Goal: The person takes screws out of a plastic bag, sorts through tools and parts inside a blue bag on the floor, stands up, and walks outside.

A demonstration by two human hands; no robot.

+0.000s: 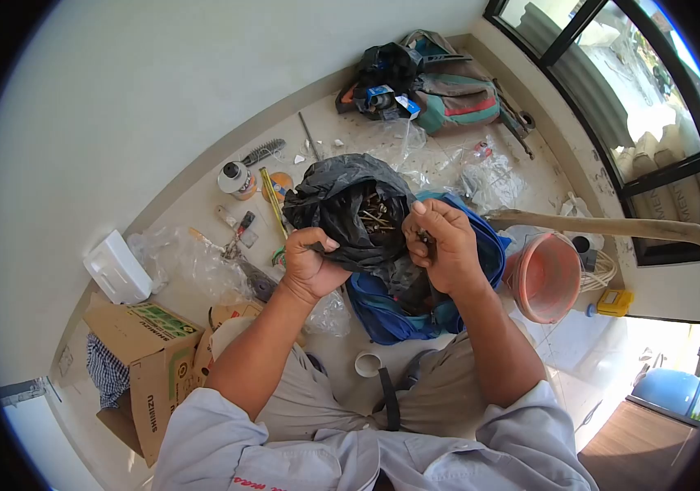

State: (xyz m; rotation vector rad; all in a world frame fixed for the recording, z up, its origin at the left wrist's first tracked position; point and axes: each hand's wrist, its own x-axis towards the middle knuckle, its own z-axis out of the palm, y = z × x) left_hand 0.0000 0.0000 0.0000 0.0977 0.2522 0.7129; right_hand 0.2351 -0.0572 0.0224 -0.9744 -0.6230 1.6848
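Note:
A black plastic bag (350,173) is held open in front of me, with a heap of screws or nails (377,214) showing inside. My left hand (314,263) pinches the bag's near left edge between thumb and fingers. On the right side, my right hand (445,241) is closed on the bag's rim, its thumb on top; small dark bits show at its fingers, too small to name. Beneath the bag and my right hand lies an open blue bag (382,315), its inside partly hidden.
Cardboard box (157,368) and white plastic case (118,268) at left; red bucket (546,278) and wooden handle (603,222) at right. Backpack (456,102) by the far wall. Bottle (237,180), yellow folding ruler (270,196) and clear plastic (202,266) lie around. White cup (368,364) between my legs.

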